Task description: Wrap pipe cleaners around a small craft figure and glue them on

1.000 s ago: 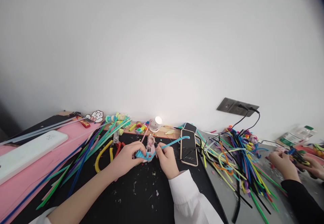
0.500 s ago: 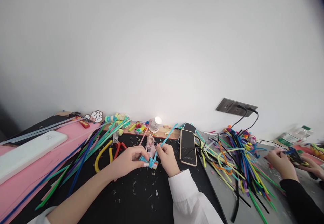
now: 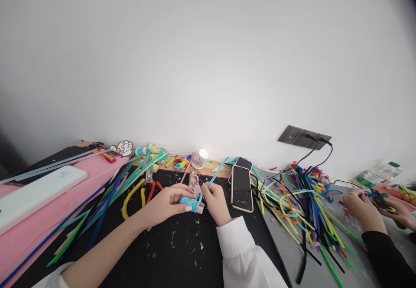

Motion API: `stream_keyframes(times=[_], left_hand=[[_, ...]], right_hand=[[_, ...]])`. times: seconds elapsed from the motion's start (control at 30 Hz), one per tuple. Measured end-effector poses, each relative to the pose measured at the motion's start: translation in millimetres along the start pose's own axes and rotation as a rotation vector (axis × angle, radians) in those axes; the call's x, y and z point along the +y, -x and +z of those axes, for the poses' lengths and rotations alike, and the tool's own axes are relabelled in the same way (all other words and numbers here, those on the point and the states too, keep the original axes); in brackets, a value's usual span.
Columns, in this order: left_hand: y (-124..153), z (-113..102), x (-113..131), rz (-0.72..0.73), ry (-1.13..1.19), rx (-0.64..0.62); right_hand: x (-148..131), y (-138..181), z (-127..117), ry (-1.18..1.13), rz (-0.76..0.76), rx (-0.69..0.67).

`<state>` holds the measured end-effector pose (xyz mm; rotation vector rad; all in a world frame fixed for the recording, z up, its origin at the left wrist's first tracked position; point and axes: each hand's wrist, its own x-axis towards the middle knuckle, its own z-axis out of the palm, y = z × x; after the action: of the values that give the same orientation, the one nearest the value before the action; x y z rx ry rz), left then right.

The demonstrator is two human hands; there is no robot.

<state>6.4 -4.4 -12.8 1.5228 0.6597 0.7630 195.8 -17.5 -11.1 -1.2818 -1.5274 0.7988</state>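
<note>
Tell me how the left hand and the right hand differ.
The left hand holds the blue-wrapped bundle; the right hand pinches the blue strand leading from it. The left hand's wrist is bare, while a white sleeve reaches the right hand's wrist. Both are ungloved.

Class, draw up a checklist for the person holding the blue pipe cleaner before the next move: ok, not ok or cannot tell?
1. Left hand holding the blue-wrapped bundle: ok.
2. Right hand pinching the blue pipe cleaner: ok.
3. Blue covering the whole bundle: not ok, a multicoloured end shows.
4. Wrap snug underneath: cannot tell, hidden.
5. Phone apart from the right hand: ok.
6. Mat free of scraps: not ok.
</note>
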Motion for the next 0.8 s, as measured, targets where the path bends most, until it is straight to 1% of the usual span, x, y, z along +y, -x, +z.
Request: stream_keyframes(times=[0.17,0.3,0.4,0.6,0.7,0.8], left_hand=[[2,3,4,-0.114,-0.017,0.004],[5,5,4,-0.200,0.045,0.019],[5,5,5,-0.183,0.081,0.038],[5,5,12,-0.165,0.079,0.039],[4,5,10,-0.151,0.105,0.062],[3,4,7,-0.168,0.091,0.058]], right_hand=[[-1,1,-1,0.017,-0.024,0.014],[-1,2,0,0.026,-0.037,0.019],[-1,2,0,0.037,-0.048,0.020],[-3,2,-1,0.081,-0.085,0.045],[-4,3,0,0.076,-0.084,0.042],[-5,4,1,0.065,-0.068,0.032]])
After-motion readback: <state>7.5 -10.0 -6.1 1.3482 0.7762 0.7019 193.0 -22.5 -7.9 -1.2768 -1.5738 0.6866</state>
